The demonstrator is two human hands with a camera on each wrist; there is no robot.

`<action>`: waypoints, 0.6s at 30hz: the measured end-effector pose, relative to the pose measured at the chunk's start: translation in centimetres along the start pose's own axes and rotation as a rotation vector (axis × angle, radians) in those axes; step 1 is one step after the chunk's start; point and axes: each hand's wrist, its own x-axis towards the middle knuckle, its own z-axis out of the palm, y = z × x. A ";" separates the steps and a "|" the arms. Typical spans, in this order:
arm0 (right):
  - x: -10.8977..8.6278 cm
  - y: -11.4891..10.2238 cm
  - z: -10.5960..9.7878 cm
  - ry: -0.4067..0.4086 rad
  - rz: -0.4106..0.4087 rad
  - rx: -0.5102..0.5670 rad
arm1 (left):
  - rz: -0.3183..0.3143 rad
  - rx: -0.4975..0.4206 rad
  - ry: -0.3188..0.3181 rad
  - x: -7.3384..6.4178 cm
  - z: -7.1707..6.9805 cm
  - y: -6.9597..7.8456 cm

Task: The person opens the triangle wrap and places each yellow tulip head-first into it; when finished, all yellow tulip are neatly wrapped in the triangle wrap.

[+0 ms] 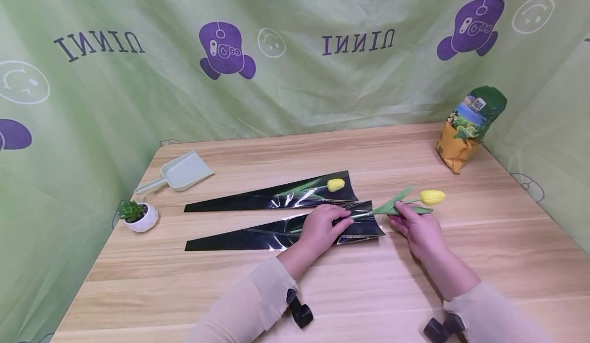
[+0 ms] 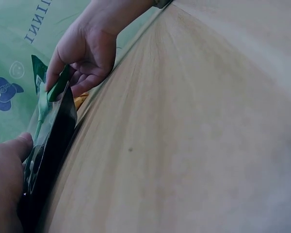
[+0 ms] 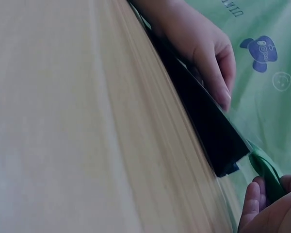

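Note:
A yellow artificial tulip point(image 1: 432, 197) lies with its stem partly inside the nearer black and clear flower sleeve point(image 1: 230, 241); its bloom and green leaves stick out past the sleeve's wide right end. My right hand point(image 1: 421, 230) pinches the tulip by its leaves and stem, just below the bloom. Near the sleeve's opening, my left hand point(image 1: 322, 225) holds the sleeve, thumb and fingers over the stem. The right wrist view shows the green leaf point(image 3: 266, 167) between my right fingers, beside the sleeve's open end point(image 3: 223, 150). Behind lies a second sleeve point(image 1: 230, 201) with a yellow tulip point(image 1: 336, 185) inside.
A pale dustpan point(image 1: 186, 171) lies at the back left of the wooden table point(image 1: 184, 292). In front of it stands a small succulent in a white pot point(image 1: 144, 219). A green and orange bag point(image 1: 470, 128) stands at the back right, before the green curtain point(image 1: 295, 92).

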 end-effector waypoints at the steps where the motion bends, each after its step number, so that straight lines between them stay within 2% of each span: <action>1: 0.0 0.1 0.2 0.000 0.004 0.001 | 0.006 0.005 0.004 0.0 0.0 0.0; 6: -0.1 0.5 0.9 -0.008 0.029 0.005 | 0.015 0.001 0.013 0.1 0.1 0.0; 10: -0.2 0.5 1.1 -0.041 0.016 0.025 | 0.010 -0.001 0.014 0.1 0.1 0.0; 18: -0.4 0.1 0.0 -0.085 -0.033 0.076 | 0.000 -0.002 0.015 0.0 0.1 0.1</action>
